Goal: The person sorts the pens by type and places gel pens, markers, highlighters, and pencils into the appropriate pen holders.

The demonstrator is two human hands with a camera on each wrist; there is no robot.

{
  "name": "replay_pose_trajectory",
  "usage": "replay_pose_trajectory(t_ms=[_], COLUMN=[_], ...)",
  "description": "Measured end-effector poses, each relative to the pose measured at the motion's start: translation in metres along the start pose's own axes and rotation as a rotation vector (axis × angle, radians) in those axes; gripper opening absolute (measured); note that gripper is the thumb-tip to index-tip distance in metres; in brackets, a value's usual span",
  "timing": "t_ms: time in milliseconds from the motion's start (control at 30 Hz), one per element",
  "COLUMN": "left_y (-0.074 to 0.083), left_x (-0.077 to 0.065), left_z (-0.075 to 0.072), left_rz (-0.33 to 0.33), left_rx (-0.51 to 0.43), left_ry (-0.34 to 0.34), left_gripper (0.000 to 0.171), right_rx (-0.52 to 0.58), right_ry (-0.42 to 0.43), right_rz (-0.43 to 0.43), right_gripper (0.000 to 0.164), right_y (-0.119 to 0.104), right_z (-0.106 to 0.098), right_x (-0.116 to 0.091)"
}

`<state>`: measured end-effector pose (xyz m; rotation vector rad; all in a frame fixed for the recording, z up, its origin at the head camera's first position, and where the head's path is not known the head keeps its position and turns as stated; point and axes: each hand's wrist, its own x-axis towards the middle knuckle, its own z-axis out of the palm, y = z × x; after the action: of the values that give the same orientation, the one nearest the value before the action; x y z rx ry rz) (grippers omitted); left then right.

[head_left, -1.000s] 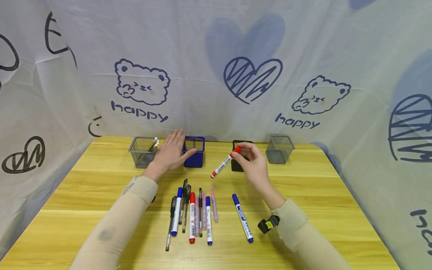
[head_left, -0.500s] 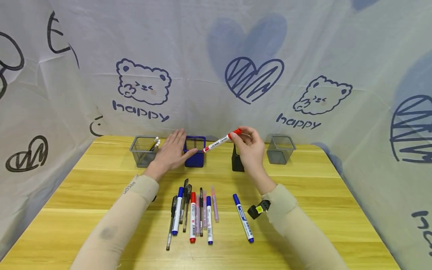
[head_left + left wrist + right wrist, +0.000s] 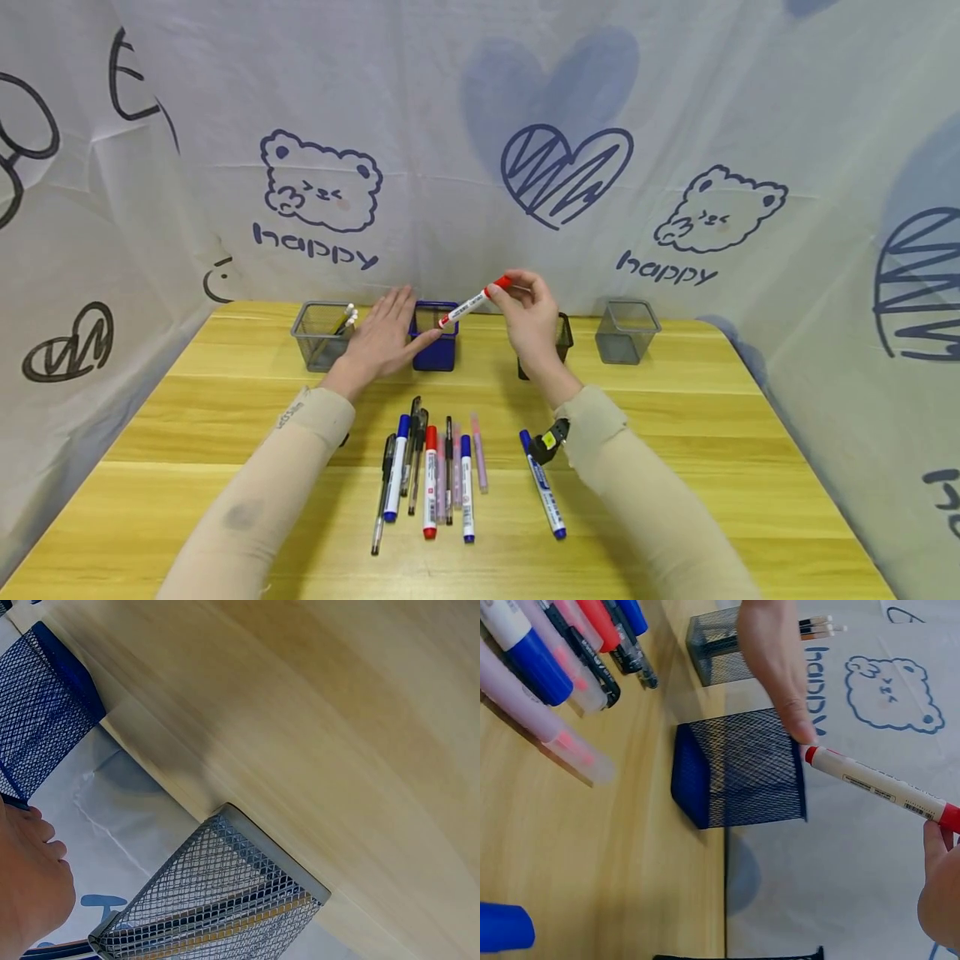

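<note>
My right hand [image 3: 534,321] pinches a red-and-white marker [image 3: 465,307] near its red upper end. The marker slants down leftward, its lower end above the rim of a blue mesh pen holder [image 3: 435,357]. Beside that holder, my left hand [image 3: 381,337] lies with straight fingers reaching along its left side and the thumb across its near rim. In the right wrist view, the marker's lower end [image 3: 810,754] is close to the left thumb [image 3: 799,720]; whether they touch I cannot tell. The left wrist view shows part of the left hand [image 3: 34,877] at the blue holder's rim.
A grey mesh holder [image 3: 318,354] with pencils stands at left. A black holder [image 3: 564,337] is partly hidden behind my right hand, with another grey holder [image 3: 626,337] farther right. Several pens and markers [image 3: 430,483] lie in front; a blue marker [image 3: 546,496] lies apart.
My right hand has carried the red marker up and left, from near the black holder to above the blue one. The left hand has stayed in place.
</note>
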<state>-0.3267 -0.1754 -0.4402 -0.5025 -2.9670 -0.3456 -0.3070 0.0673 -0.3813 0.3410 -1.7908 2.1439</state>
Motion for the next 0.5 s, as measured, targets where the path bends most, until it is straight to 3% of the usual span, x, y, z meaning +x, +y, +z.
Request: replay_pose_trajectory(t_ms=[500], left_y=[0.000], left_x=[0.000], left_z=[-0.002], left_rz=[-0.014], left_rx=[0.006], left_ry=[-0.019], left_gripper=[0.094], right_rx=[-0.145], right_ry=[-0.056], right_rz=[0.067], right_gripper=[0.029], right_y=[0.029], right_z=[0.022], right_x=[0.000])
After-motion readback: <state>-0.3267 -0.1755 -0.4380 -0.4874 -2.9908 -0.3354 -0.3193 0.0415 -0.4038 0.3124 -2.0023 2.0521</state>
